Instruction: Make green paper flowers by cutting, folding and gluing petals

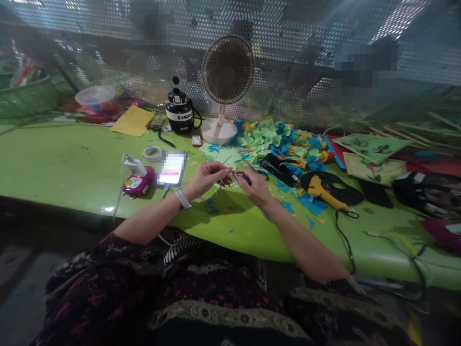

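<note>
Both hands meet above the green table, fingertips almost touching. My left hand [210,176], with a pale watch [183,198] at the wrist, is closed in a pinch. Opposite it, my right hand [256,186] has its fingers curled and pinched. Whatever small item sits between the fingertips is too small to name. Beneath and behind them lie light green paper [225,156] and blue paper scraps [213,210]. A black stapler [279,169] rests just beyond my right hand. To the left of my left hand lies a phone [171,169] with a lit screen.
A desk fan [220,130] and a dark jug [179,115] stand at the back. Crumpled paper pieces [270,137] pile up beside the fan. On the right lies a yellow glue gun [324,193] with its cord. A tape roll [152,153] and purple power adapter [139,182] sit left.
</note>
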### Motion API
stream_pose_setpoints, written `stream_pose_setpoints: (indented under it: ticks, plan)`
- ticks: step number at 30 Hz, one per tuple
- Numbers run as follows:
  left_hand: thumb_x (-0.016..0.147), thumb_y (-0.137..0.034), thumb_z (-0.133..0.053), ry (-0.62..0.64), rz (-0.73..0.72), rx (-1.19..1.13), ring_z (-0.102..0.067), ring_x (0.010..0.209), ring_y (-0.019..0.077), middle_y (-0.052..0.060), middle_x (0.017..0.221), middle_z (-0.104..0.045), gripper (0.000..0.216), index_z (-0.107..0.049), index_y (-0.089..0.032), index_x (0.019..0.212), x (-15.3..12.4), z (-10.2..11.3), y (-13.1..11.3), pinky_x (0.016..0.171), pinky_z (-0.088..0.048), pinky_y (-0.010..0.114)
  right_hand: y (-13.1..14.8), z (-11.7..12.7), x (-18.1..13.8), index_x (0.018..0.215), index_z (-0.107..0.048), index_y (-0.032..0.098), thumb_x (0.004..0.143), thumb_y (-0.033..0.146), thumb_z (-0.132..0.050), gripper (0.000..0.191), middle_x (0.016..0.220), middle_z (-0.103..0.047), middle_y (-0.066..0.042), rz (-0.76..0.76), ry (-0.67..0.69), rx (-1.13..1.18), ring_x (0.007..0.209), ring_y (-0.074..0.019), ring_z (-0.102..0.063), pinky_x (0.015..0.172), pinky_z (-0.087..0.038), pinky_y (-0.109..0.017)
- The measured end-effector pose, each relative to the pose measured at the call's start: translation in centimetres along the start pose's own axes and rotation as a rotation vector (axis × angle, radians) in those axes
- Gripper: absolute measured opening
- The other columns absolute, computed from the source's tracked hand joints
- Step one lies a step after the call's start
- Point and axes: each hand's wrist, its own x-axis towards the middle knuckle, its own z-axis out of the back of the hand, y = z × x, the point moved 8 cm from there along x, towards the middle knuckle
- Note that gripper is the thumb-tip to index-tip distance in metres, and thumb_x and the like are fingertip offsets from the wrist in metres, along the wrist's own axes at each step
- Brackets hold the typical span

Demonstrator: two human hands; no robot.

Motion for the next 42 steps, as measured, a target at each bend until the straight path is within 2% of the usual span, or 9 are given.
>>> stream_pose_setpoints:
  ticks: [3,6,11,15,20,26,30,36,42]
  plan:
    - [0.074,-0.048,-0.079,-0.043,-0.04,-0.029,-0.059,0.052,0.0089,0.002,0.06,-0.066,0.035,-0.068,-0.015,0.071,0.1,0.4,-0.4,0.053,-0.047,0.023,0.4,0.1,-0.2,0.097,-0.067,0.018,0.091,0.044,-0.055,0.029,0.081,-0.068,-0.006,0.068,-0.079,-0.001,0.068,-0.018,-0.058,0.067,-0.044,-0.031]
    - [0.074,-0.047,-0.08,-0.049,-0.055,-0.052,-0.057,0.052,0.0082,0.002,0.059,-0.065,0.034,-0.07,-0.015,0.07,0.2,0.4,-0.4,0.054,-0.045,0.023,0.6,-0.4,-0.2,0.093,-0.068,0.02,0.093,0.043,-0.053,0.027,0.082,-0.068,-0.005,0.104,-0.042,0.078,0.071,-0.0174,-0.059,0.068,-0.046,-0.03]
    - [0.07,-0.048,-0.082,-0.022,-0.012,-0.142,-0.055,0.052,0.0075,0.001,0.06,-0.064,0.035,-0.073,-0.015,0.077,0.4,0.1,0.4,0.053,-0.043,0.023,0.5,-0.5,0.0,0.087,-0.066,0.019,0.092,0.045,-0.056,0.028,0.071,-0.062,-0.001,0.071,0.01,0.179,0.062,-0.0144,-0.052,0.06,-0.043,-0.028]
    - [0.068,-0.046,-0.084,-0.025,0.006,-0.191,-0.054,0.051,0.0067,0.001,0.061,-0.064,0.035,-0.069,-0.015,0.069,0.5,0.2,0.7,0.053,-0.042,0.022,0.7,-0.7,-0.2,0.086,-0.065,0.019,0.093,0.046,-0.054,0.03,0.067,-0.059,-0.001,0.045,0.029,0.153,0.058,-0.0136,-0.05,0.057,-0.043,-0.027]
    - [0.066,-0.045,-0.086,-0.115,-0.001,-0.203,-0.052,0.048,0.0057,-0.001,0.055,-0.062,0.036,-0.065,-0.015,0.063,0.5,1.0,0.8,0.05,-0.039,0.021,1.1,-0.4,-0.7,0.107,-0.065,0.02,0.093,0.048,-0.056,0.032,0.091,-0.071,-0.007,0.088,-0.097,0.03,0.074,-0.0185,-0.064,0.071,-0.051,-0.031]
    - [0.064,-0.045,-0.087,-0.124,0.019,-0.189,-0.057,0.053,0.0072,0.001,0.061,-0.066,0.036,-0.07,-0.015,0.071,0.6,0.8,1.1,0.054,-0.043,0.023,1.0,-0.2,-0.6,0.107,-0.067,0.021,0.1,0.043,-0.042,0.034,0.105,-0.073,-0.01,0.148,-0.156,-0.038,0.095,-0.0222,-0.069,0.086,-0.054,-0.035]
    - [0.063,-0.045,-0.087,-0.106,0.035,-0.19,-0.059,0.055,0.0077,0.001,0.067,-0.069,0.036,-0.074,-0.016,0.08,0.6,0.5,1.2,0.057,-0.047,0.024,0.6,0.0,-0.5,0.109,-0.068,0.02,0.1,0.043,-0.043,0.035,0.106,-0.074,-0.011,0.126,-0.17,-0.041,0.095,-0.0226,-0.069,0.087,-0.054,-0.036]
    - [0.066,-0.043,-0.085,-0.125,0.046,-0.2,-0.058,0.056,0.0075,0.001,0.063,-0.067,0.034,-0.074,-0.014,0.08,0.5,0.8,1.5,0.057,-0.047,0.023,0.7,-0.3,-0.5,0.108,-0.067,0.021,0.1,0.042,-0.044,0.032,0.106,-0.073,-0.01,0.105,-0.12,-0.004,0.095,-0.0232,-0.068,0.086,-0.053,-0.037]
    - [0.06,-0.041,-0.089,-0.149,0.081,-0.288,-0.059,0.057,0.0076,0.001,0.066,-0.069,0.035,-0.073,-0.015,0.076,0.5,0.9,2.0,0.057,-0.047,0.022,0.8,-0.6,-0.5,0.105,-0.066,0.019,0.099,0.042,-0.044,0.032,0.095,-0.072,-0.01,0.089,-0.096,0.026,0.086,-0.0222,-0.067,0.078,-0.051,-0.034]
